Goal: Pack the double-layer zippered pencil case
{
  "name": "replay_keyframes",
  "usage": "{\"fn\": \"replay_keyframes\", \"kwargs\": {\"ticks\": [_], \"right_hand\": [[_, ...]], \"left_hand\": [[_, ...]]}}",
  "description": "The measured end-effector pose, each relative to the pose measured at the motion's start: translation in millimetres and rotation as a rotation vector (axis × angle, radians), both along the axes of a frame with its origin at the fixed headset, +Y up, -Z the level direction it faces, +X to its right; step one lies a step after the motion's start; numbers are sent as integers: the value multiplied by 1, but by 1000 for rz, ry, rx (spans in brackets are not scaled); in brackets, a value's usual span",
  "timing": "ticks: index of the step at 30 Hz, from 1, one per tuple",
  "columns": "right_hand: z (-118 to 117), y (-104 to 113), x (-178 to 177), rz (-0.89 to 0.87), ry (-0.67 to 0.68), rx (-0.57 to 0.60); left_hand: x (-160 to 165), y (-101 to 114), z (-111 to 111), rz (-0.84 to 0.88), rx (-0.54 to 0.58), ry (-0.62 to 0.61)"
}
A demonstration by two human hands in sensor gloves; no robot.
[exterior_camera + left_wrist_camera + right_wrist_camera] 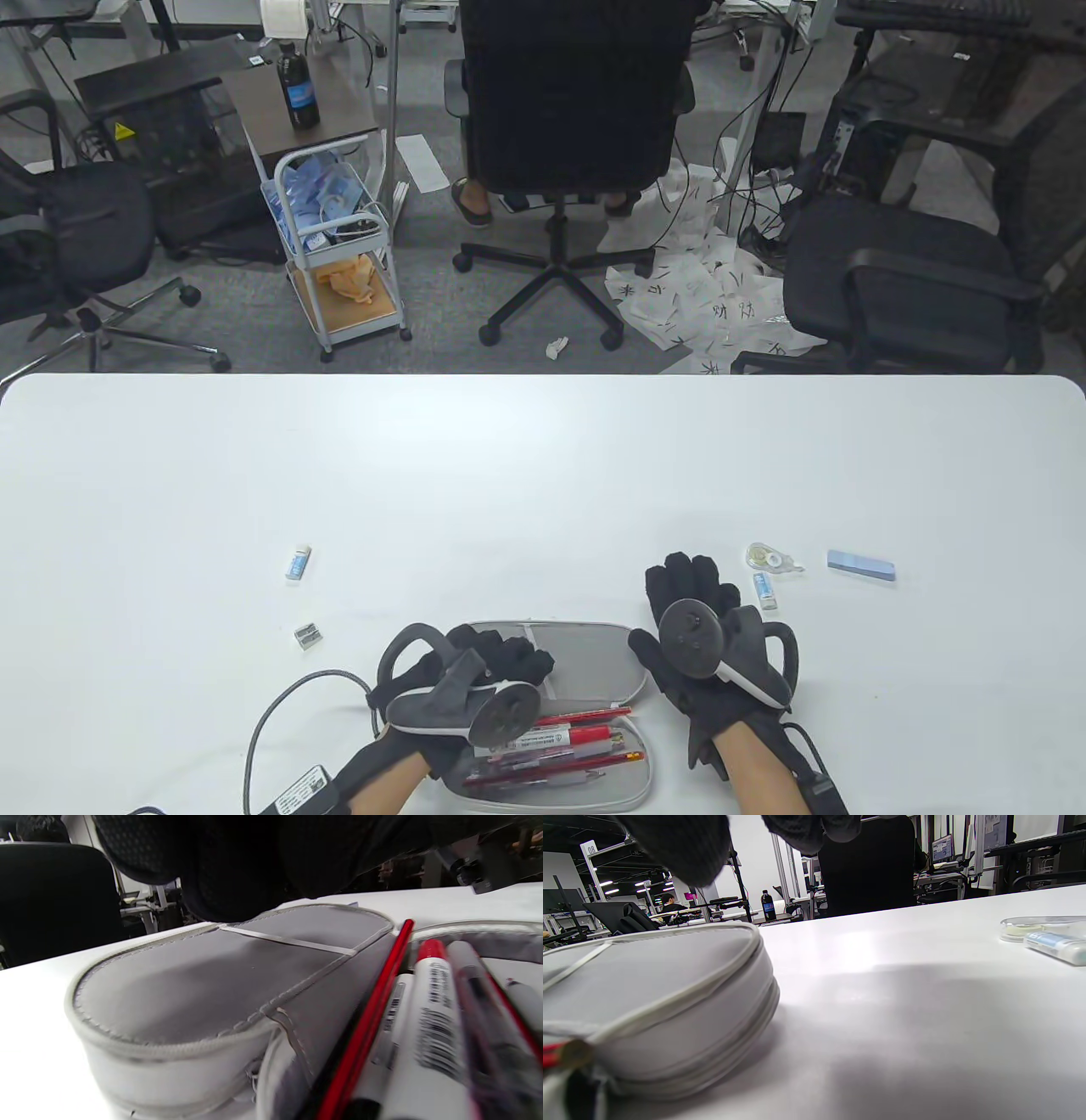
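the grey pencil case (556, 671) lies open at the table's (543, 475) near edge, red pens (560, 743) in its nearer half. the left hand (488, 671) rests on the case's far flap, fingers fairly straight. the right hand (691, 624) hovers just right of the case, fingers relaxed, holding nothing. right of the case lie a correction tape (772, 558), a small eraser (765, 589) and a blue block (861, 566).

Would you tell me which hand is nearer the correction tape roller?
Right. The right hand hovers just left of the correction tape roller; the left hand rests on the pencil case, farther away.
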State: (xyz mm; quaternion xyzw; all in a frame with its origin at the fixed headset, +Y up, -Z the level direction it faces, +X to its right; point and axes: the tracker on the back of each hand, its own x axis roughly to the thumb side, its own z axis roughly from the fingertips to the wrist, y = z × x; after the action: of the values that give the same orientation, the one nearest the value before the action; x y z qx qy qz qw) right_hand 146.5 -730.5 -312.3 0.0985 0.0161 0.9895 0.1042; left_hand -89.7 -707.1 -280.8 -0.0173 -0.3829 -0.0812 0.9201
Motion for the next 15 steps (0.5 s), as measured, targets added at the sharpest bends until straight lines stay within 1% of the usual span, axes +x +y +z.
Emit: {"fn": "replay_keyframes", "kwargs": {"ticks": [4, 6, 7, 9, 10, 11, 15], "right_hand": [[1, 2, 1, -4, 0, 3], [1, 2, 1, -7, 0, 5], [1, 2, 1, -8, 0, 5], [0, 1, 0, -4, 2, -6], [0, 0, 0, 0, 1, -9], [-1, -1, -1, 5, 0, -13], [0, -1, -1, 8, 1, -14]], "left_hand": [[14, -18, -20, -154, -106, 22], [15, -23, -28, -197, -146, 62], [13, -23, -31, -182, -160, 69], [10, -25, -42, -147, -277, 107], [9, -27, -45, -128, -298, 117], [9, -31, -47, -120, -306, 109], [14, -40, -45, -128, -240, 69]]}}
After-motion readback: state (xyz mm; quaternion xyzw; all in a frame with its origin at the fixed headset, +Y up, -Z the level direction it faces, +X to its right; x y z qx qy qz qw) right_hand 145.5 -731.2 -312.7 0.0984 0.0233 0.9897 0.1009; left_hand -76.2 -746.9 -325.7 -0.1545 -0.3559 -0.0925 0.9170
